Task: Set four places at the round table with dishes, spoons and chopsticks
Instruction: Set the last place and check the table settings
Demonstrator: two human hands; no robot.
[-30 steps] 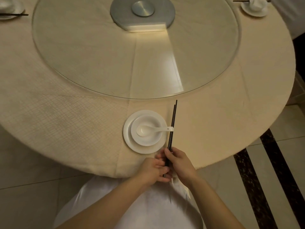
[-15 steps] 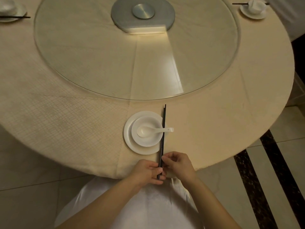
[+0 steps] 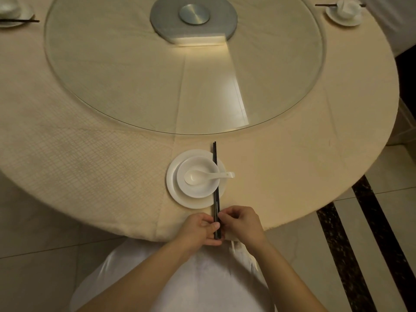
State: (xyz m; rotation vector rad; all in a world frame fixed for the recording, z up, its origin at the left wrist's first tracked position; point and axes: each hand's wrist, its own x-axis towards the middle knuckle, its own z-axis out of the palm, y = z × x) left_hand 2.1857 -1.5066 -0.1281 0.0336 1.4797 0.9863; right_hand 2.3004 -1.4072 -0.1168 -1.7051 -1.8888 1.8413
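Pinching the near ends of a pair of black chopsticks (image 3: 215,176), the left hand (image 3: 201,229) and the right hand (image 3: 242,221) meet at the near edge of the round table (image 3: 292,165), fingers curled closed around the sticks from either side. The chopsticks lie side by side, pointing away from the person, across the right part of a white plate (image 3: 174,194) and touching the right rim of the white bowl (image 3: 198,176) that sits on it. A white spoon (image 3: 209,176) rests in the bowl with its handle sticking out to the right, under the chopsticks. Beyond this setting lies a large glass turntable (image 3: 112,75). Two more settings with chopsticks sit at the far left (image 3: 13,15) and the far right (image 3: 344,12) of the table.
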